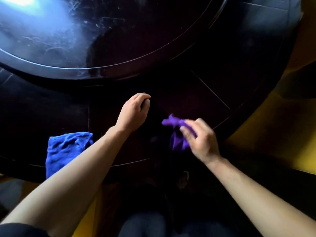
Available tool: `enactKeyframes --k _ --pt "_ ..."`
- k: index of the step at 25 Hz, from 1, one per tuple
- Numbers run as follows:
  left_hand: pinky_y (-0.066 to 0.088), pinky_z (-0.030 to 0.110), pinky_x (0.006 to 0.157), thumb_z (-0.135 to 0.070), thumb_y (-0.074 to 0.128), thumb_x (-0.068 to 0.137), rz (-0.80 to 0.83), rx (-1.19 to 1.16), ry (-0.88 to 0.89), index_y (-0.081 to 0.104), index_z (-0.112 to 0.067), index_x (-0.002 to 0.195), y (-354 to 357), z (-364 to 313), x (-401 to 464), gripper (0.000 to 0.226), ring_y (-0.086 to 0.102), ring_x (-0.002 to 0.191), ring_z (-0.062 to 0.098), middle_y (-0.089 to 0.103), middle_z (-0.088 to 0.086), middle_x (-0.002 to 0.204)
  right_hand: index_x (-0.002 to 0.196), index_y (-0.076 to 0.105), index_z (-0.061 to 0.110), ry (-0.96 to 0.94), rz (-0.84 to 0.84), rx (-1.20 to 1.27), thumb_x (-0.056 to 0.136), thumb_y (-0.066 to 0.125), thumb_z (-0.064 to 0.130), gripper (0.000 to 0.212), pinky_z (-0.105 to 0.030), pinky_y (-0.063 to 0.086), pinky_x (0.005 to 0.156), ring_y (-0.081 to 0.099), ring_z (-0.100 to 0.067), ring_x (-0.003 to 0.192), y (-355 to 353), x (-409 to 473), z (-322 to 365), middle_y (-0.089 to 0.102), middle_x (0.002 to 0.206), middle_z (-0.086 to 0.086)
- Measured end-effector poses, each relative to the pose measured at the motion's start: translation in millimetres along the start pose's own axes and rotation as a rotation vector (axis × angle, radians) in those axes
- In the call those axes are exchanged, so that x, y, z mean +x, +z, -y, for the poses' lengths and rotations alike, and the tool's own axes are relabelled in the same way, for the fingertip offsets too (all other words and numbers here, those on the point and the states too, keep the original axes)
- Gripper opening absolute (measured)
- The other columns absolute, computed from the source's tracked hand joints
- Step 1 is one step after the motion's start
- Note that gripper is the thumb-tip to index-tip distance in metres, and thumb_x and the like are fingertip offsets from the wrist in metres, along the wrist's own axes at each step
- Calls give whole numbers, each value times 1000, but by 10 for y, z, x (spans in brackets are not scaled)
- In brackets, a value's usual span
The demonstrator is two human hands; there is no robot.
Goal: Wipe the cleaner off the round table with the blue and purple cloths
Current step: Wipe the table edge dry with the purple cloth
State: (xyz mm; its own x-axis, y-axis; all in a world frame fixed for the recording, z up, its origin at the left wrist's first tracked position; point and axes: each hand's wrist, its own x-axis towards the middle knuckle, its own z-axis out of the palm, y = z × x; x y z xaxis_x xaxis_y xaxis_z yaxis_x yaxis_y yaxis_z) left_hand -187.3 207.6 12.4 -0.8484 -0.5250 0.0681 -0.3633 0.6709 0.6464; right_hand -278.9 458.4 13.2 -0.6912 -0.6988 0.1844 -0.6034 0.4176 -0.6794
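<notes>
Purple cloth (pixel 177 134) in right hand (pixel 201 141) grip

- Blue cloth (pixel 65 151): rumpled, flat on the dark round surface (pixel 196 93), partly under the left forearm.
- Purple cloth (pixel 177 134): crumpled, pinched in the right hand (pixel 200 139).

So you're looking down at a really dark room overall. The floor (pixel 282 147) on your right is yellow, with broad dark shadows lying across it, and a bit more of that yellow shows low down on your left too. Bright bluish-white light (pixel 22 0) comes in at the top left corner and washes out into a hazy glare there. Everything away from that glare falls off into near black pretty fast, so details are hard to make out. Can't tell you anything about walls or windows, none are clearly showing.
</notes>
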Motion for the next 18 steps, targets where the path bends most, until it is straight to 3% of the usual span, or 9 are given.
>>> enactKeyframes --k 2,4,6,8,10,11,13,16,18 --pt "53 35 94 -26 51 99 -11 48 -5 69 -10 114 -196 159 -120 29 67 107 23 71 5 115 113 69 8 327 -268 -108 97 64 27 26 -27 45 75 62 -19 85 30 309 -45 64 96 -9" --pt "53 35 88 -27 51 99 -59 91 -23 69 -9 110 -372 279 -153 28 67 101 24 72 5 109 111 69 9 420 -284 -204 96 62 31 28 -33 47 72 66 -31 85 233 328 128 65 98 -11" --pt "52 36 84 -27 52 98 -119 141 -22 70 -9 104 -538 372 -98 25 66 94 25 71 6 103 109 70 14 186 -75 -190 94 63 34 26 -36 54 72 68 -29 87 520 97 443 67 102 -7" --pt "51 39 83 -22 53 98 -194 199 17 69 -8 98 -724 459 29 22 64 90 29 70 9 96 108 71 19 -51 269 -34 93 62 41 28 -38 58 78 70 -24 91 719 -124 759 68 104 -2" --pt "49 43 83 -18 54 96 -271 260 68 68 -7 95 -917 563 191 18 62 89 34 67 12 94 107 72 22 -35 473 143 91 63 45 30 -38 58 78 70 -17 87 742 28 909 69 99 2" --pt "48 44 84 -17 54 95 -301 290 73 68 -7 96 -1018 638 287 17 61 92 35 67 12 96 105 73 21 31 441 230 91 66 42 26 -36 57 75 68 -13 80 725 248 907 68 92 3" --pt "45 44 92 -19 54 94 -326 354 26 67 -8 105 -1201 854 503 20 58 104 36 65 13 109 101 73 16 100 164 259 91 71 31 18 -30 52 72 62 -9 73 625 877 875 67 84 0" --pt "36 45 112 -28 49 94 -262 451 -83 60 -11 126 -1406 1290 827 38 48 132 34 56 13 138 103 73 11 145 -226 144 94 65 31 23 -28 46 77 63 -18 82 442 1996 740 70 90 -9" --pt "24 49 122 -32 44 97 -186 466 -152 51 -13 140 -1488 1545 1045 48 34 147 33 44 13 154 105 73 12 196 -354 26 95 61 36 29 -29 44 80 64 -25 89 391 2603 603 69 97 -12"
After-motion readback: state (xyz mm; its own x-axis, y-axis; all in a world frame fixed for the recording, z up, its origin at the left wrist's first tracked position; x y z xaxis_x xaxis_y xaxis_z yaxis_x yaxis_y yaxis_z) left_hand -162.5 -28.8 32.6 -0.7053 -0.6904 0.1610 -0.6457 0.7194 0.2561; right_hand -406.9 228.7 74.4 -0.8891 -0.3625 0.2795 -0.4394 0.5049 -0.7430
